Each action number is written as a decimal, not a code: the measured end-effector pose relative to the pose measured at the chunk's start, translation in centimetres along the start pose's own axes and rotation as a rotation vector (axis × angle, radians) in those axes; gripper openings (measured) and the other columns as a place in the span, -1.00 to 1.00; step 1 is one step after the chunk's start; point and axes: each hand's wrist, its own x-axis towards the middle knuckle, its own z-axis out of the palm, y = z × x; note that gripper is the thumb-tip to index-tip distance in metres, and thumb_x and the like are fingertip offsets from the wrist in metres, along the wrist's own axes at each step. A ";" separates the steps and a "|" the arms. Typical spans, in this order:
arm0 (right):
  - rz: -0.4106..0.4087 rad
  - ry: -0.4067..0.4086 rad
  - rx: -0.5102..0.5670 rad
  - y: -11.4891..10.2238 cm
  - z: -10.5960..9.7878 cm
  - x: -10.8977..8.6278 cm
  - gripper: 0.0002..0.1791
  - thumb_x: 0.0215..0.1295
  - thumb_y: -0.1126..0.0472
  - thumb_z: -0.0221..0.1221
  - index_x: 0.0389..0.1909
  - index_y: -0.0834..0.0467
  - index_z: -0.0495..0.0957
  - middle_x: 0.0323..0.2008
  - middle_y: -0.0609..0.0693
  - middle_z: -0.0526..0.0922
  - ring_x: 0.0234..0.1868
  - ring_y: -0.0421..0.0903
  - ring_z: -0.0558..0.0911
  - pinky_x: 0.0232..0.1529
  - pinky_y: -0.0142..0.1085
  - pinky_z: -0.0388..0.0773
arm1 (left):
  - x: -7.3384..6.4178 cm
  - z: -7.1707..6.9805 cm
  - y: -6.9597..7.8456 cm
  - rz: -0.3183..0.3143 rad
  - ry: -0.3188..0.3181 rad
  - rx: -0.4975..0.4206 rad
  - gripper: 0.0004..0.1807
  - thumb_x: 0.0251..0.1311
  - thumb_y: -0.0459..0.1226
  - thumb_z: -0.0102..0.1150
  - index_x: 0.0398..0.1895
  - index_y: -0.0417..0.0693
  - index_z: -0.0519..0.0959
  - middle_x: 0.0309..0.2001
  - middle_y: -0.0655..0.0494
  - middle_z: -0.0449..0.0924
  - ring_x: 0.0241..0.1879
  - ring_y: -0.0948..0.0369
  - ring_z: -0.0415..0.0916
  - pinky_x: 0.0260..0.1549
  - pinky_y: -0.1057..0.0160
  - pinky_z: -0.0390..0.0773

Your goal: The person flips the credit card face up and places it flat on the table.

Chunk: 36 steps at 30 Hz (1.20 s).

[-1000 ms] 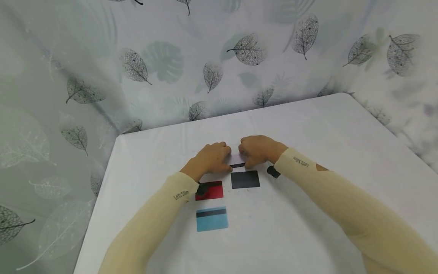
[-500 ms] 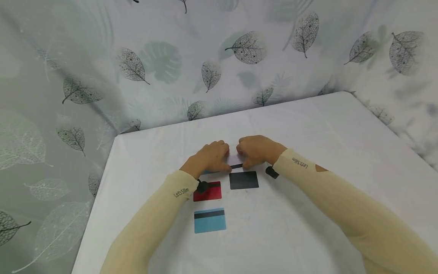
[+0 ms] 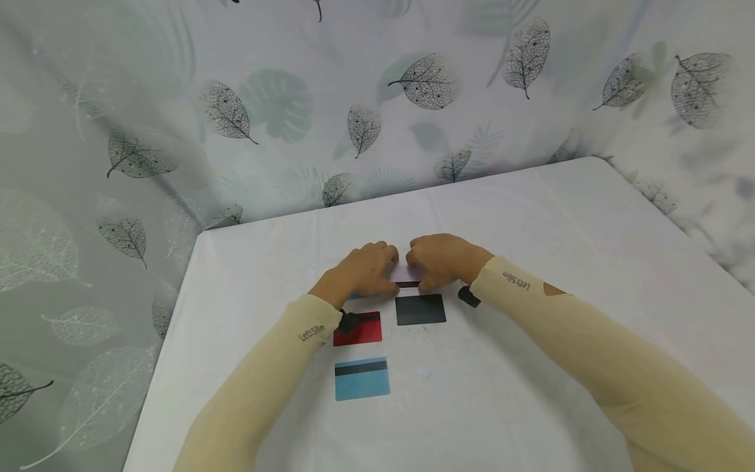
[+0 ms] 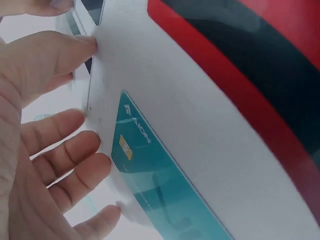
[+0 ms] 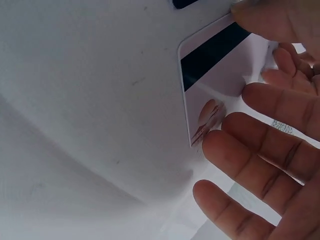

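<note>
- Left hand (image 3: pixel 361 270): fingers spread, loosely bent, thumb touching the pale card (image 3: pixel 404 273), without a clear grip.
- That card lies between hands, toward the tabletop (image 3: pixel 277 269)'s far edge; seemingly being squared up, next calling for a nudge-free release.
- Right hand (image 3: pixel 445 261): equally loose, thumb at the card's near edge.
- Left wrist view alone shows the teal card (image 4: pixel 150 175)'s chip (image 4: pixel 125 147); right wrist, the pale card's logo (image 5: pixel 207 117).

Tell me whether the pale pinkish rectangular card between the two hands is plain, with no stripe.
No, the right wrist view shows a dark stripe running across the pale pinkish card.

I'm looking remotely into a curtained-off spot, building type unclear: leaf-printed sheeting (image 3: pixel 318 72) rises beyond the far, left and right edges of a white table (image 3: pixel 560 229).
</note>
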 end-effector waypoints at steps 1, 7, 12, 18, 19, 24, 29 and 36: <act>0.008 -0.004 0.023 0.0 0.0 0.0 -0.53 0.12 0.01 0.50 0.01 0.14 0.72 -0.25 -0.05 0.58 -0.29 -0.10 0.54 -0.10 -0.19 0.60 | 0.1 0.0 0.0 0.001 -0.003 0.002 -0.43 0.22 0.01 0.43 0.20 -0.04 0.53 0.01 0.07 0.54 -0.04 0.12 0.47 0.02 0.07 0.57; 0.085 -0.032 0.139 0.5 0.1 0.2 -0.54 0.11 0.04 0.53 -0.01 0.14 0.69 -0.22 -0.02 0.55 -0.26 -0.07 0.54 -0.18 -0.22 0.55 | 0.3 -0.2 -0.1 -0.001 -0.022 -0.048 -0.50 0.20 0.01 0.47 0.07 -0.05 0.57 -0.07 0.07 0.52 -0.10 0.13 0.44 -0.05 0.09 0.55; 0.090 -0.026 0.162 0.6 0.2 0.2 -0.53 0.11 0.04 0.52 0.00 0.15 0.67 -0.22 -0.02 0.55 -0.24 -0.07 0.53 -0.19 -0.22 0.53 | 0.4 -0.1 -0.4 -0.007 -0.017 -0.126 -0.52 0.18 -0.03 0.50 0.02 -0.05 0.54 -0.09 0.08 0.51 -0.10 0.13 0.42 -0.06 0.09 0.52; 0.107 -0.016 0.188 0.3 -0.1 -0.1 -0.49 0.10 0.05 0.52 0.03 0.17 0.66 -0.21 -0.02 0.57 -0.22 -0.07 0.55 -0.16 -0.21 0.55 | 0.4 0.1 -0.5 0.036 -0.001 -0.123 -0.46 0.21 -0.05 0.47 0.17 -0.05 0.56 -0.02 0.05 0.54 -0.04 0.11 0.46 0.01 0.06 0.55; 0.109 -0.016 0.192 0.3 -0.1 -0.2 -0.49 0.10 0.05 0.52 0.04 0.17 0.66 -0.21 -0.02 0.56 -0.22 -0.07 0.55 -0.15 -0.21 0.56 | 0.4 0.1 -0.5 0.036 0.002 -0.121 -0.49 0.22 -0.05 0.46 0.16 -0.05 0.57 -0.02 0.05 0.54 -0.05 0.11 0.46 0.00 0.06 0.55; 0.093 0.004 0.194 0.3 0.0 -0.2 -0.50 0.09 0.07 0.50 0.03 0.16 0.64 -0.23 -0.03 0.56 -0.22 -0.08 0.56 -0.15 -0.22 0.55 | 0.4 0.3 -0.4 0.010 0.023 -0.139 -0.68 0.31 -0.11 0.38 0.00 -0.06 0.60 -0.09 0.06 0.53 -0.12 0.13 0.44 -0.06 0.10 0.53; 0.063 0.016 0.188 0.3 0.3 -0.3 -0.42 0.09 0.09 0.49 0.15 0.13 0.62 -0.24 -0.03 0.55 -0.23 -0.08 0.53 -0.18 -0.23 0.54 | 0.5 0.3 -0.2 -0.007 0.029 -0.170 -0.68 0.30 -0.10 0.39 -0.04 -0.07 0.60 -0.12 0.05 0.54 -0.14 0.12 0.45 -0.10 0.08 0.52; 0.027 0.057 0.134 0.5 0.8 -0.5 -0.46 0.08 0.06 0.45 0.13 0.08 0.65 -0.25 -0.05 0.53 -0.29 -0.10 0.52 -0.24 -0.24 0.50 | 0.2 0.5 0.0 0.028 0.027 -0.141 -0.41 0.17 0.00 0.51 0.19 -0.04 0.56 0.05 0.06 0.58 0.02 0.13 0.49 0.08 0.08 0.55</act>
